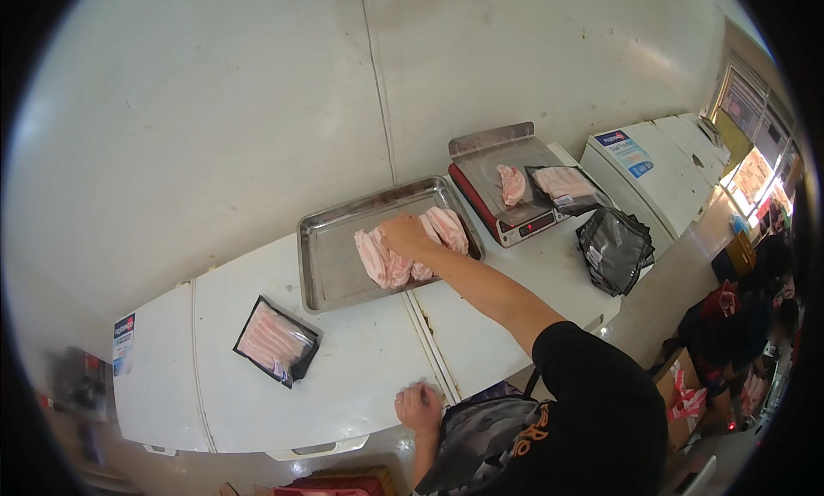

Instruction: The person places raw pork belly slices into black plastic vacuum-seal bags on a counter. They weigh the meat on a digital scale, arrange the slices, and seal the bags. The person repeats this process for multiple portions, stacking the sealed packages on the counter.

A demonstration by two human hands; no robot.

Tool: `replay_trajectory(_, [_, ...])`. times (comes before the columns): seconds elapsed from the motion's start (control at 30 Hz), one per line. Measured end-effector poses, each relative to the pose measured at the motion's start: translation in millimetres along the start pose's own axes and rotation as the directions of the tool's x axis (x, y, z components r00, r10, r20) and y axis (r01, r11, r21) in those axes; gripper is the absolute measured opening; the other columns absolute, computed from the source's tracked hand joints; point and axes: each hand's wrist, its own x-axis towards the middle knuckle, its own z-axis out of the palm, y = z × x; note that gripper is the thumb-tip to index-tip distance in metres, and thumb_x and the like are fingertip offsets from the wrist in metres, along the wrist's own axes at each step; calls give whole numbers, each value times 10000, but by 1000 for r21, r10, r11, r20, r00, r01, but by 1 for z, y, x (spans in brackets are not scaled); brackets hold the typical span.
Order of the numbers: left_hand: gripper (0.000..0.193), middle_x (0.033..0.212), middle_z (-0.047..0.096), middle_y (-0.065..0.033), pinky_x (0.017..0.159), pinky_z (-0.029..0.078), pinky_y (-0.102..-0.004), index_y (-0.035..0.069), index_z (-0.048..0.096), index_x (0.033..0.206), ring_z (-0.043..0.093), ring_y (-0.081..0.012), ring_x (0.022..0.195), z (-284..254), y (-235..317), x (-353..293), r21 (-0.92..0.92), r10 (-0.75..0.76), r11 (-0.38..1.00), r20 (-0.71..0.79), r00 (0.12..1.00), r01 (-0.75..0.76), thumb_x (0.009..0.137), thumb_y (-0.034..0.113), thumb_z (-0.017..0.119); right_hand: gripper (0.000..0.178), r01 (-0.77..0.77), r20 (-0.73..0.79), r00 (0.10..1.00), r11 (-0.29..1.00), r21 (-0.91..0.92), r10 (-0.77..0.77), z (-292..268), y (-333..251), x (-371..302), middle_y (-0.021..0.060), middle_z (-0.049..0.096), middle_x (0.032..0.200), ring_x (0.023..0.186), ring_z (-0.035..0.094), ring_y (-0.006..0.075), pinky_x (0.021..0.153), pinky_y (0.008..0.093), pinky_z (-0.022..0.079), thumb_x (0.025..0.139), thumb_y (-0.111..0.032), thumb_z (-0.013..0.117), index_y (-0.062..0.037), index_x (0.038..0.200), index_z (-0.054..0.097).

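Observation:
A shallow metal tray (322,273) holds several slices of raw pork belly (375,260), pale pink and laid side by side. My right hand (405,236) reaches into the tray, fingers bent down and closed on the slices; the fingertips are partly hidden. My left hand (418,408) rests loosely curled at the front edge of the white chest freezer (360,346), and I see nothing in it. To the right of the tray stands a red and steel weighing scale (481,166). On its plate lies one piece of pork (512,185), beside a black-backed meat pack (564,187).
Left of the tray lies a filled clear-and-black meat pack (275,341). A stack of black and clear bags (614,249) sits right of the scale. Another white freezer (657,166) stands beyond. A pale wall (215,110) runs behind; people (747,316) are at far right.

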Motion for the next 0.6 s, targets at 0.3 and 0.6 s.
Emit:
replay_trajectory(0.3, [114, 816, 684, -83, 738, 521, -462, 98, 750, 943, 658, -335, 770, 0, 4, 3, 15, -18, 1000, -10, 1000, 18, 841, 48, 745, 419, -165, 110, 969, 250, 954, 221, -60, 78, 11, 81, 717, 914, 904, 707, 169, 815, 387, 595, 996, -282, 693, 24, 1282, 704])
replay_trajectory(0.6, [99, 817, 693, -66, 716, 497, -448, 100, 748, 941, 651, -311, 759, -2, 7, 6, 6, -15, 1000, 6, 1000, 15, 847, 69, 758, 627, -461, -440, 757, 872, 162, 482, -168, 263, -31, 333, 741, 1215, 1164, 720, 490, 1008, 540, 577, 869, -414, 757, 55, 1282, 710])
